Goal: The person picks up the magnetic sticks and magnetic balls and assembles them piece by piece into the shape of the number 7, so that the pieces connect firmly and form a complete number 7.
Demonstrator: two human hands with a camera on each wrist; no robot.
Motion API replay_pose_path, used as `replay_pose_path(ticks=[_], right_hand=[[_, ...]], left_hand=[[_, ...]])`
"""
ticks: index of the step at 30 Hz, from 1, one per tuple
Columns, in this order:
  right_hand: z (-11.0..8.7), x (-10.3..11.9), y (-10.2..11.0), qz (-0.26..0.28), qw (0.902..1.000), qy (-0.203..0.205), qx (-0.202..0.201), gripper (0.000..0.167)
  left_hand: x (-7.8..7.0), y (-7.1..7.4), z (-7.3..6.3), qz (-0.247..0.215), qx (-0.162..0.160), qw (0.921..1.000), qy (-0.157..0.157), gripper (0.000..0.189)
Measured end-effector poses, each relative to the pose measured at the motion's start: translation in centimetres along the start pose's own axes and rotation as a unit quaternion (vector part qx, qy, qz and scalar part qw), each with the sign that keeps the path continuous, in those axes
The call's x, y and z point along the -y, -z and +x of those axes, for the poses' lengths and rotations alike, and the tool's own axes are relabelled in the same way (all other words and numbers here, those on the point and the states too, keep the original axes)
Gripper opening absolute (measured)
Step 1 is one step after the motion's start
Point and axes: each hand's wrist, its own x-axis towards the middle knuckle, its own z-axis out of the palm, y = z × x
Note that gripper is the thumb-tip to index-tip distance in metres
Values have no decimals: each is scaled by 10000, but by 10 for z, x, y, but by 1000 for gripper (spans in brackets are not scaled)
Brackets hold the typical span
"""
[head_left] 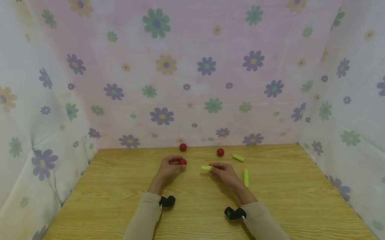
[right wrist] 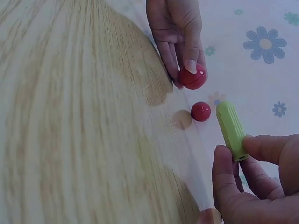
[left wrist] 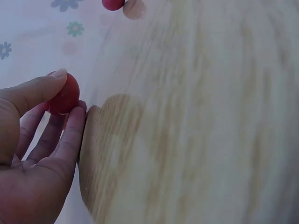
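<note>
My left hand [head_left: 170, 167] pinches a red ball [left wrist: 65, 95] between thumb and fingers, low over the wooden table. To its right, my right hand [head_left: 226, 173] grips one end of a short yellow-green ridged stick [right wrist: 231, 130], whose free end points left toward the ball. The right wrist view shows both hands at once, with the held ball [right wrist: 193, 77] beyond the stick. A second red ball [head_left: 182, 147] lies behind the left hand near the table's back edge. Another red ball [head_left: 220, 152] rests just behind the right hand.
Right of the right hand lie a short yellow-green stick [head_left: 238, 158] and a longer one [head_left: 246, 178], the latter close to the wrist. Flower-patterned cloth [head_left: 189, 78] walls the wooden table [head_left: 199, 210] at the back and both sides.
</note>
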Motion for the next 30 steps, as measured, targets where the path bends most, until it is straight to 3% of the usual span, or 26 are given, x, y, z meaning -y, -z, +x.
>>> replay_pose_path(ticks=[9, 23, 30], right_hand=[[5, -1, -8, 366, 9992, 3, -134, 29], [30, -12, -27, 730, 9973, 18, 45, 30], [33, -7, -30, 597, 9982, -40, 23, 29]], left_hand=[[-3, -1, -7, 106, 381, 9991, -139, 43], [4, 1, -6, 3, 509, 9987, 10, 44], [4, -1, -6, 41, 510, 9987, -42, 42]])
